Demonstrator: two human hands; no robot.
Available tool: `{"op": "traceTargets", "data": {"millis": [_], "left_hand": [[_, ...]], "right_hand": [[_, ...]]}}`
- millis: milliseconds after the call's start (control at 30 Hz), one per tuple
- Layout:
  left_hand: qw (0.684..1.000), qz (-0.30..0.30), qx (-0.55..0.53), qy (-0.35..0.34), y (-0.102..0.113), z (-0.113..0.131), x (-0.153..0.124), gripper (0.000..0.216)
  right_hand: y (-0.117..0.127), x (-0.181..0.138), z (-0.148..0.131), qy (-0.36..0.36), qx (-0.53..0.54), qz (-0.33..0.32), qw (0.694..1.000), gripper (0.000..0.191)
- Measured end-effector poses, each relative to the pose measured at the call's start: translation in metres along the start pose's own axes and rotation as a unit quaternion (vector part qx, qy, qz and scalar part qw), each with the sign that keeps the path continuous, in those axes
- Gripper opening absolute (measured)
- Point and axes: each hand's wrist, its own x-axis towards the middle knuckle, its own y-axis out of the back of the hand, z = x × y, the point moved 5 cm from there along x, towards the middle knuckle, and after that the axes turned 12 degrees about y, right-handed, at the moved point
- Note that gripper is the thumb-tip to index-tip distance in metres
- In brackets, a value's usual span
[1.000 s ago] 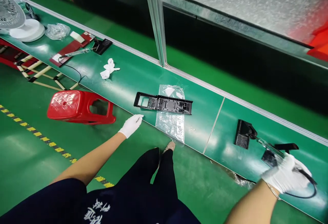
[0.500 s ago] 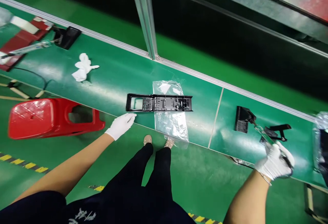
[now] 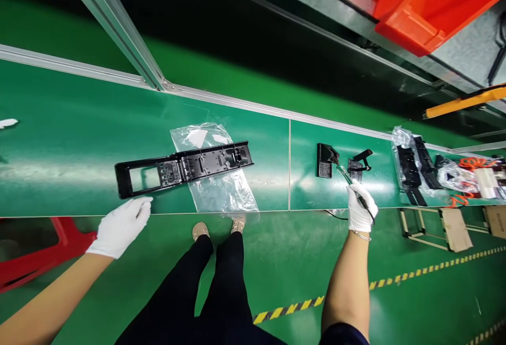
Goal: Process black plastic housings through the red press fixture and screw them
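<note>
Plainly, the right hand (image 3: 361, 210) holds a slim, partly see-through tool (image 3: 344, 175).

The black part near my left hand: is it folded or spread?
Spread; the black part shows two sections end to end, neither covering the other.

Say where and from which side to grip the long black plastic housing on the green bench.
Probably the narrow near rail beside its rectangular opening, white-gloved left hand from the front side of the bench. The housing lies with that rail facing the person, and the opening should leave room behind it.
</note>
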Motion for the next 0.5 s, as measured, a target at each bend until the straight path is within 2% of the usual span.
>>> {"op": "traceTargets", "data": {"millis": [67, 133, 333, 433, 500], "left_hand": [[0.999, 0.036, 0.006, 0.030, 0.001, 0.004, -0.002, 0.048], [0.997, 0.066, 0.012, 0.025, 0.000, 0.009, -0.003, 0.046], [0.991, 0.134, 0.005, -0.013, -0.006, 0.008, -0.004, 0.031], [0.988, 0.148, -0.028, -0.031, -0.012, 0.001, 0.000, 0.023], [0.985, 0.160, -0.044, -0.036, -0.013, -0.001, 0.002, 0.023]], "right_hand": [[0.006, -0.001, -0.002, 0.027, -0.009, -0.038, 0.999, 0.070], [0.013, -0.002, -0.003, 0.043, -0.013, -0.046, 0.998, 0.067], [0.023, 0.008, 0.000, 0.052, -0.001, -0.010, 0.999, 0.068], [0.033, 0.001, -0.010, 0.039, 0.009, -0.005, 0.999, 0.067], [0.048, -0.010, -0.021, 0.032, 0.013, 0.038, 0.999, 0.063]]}}
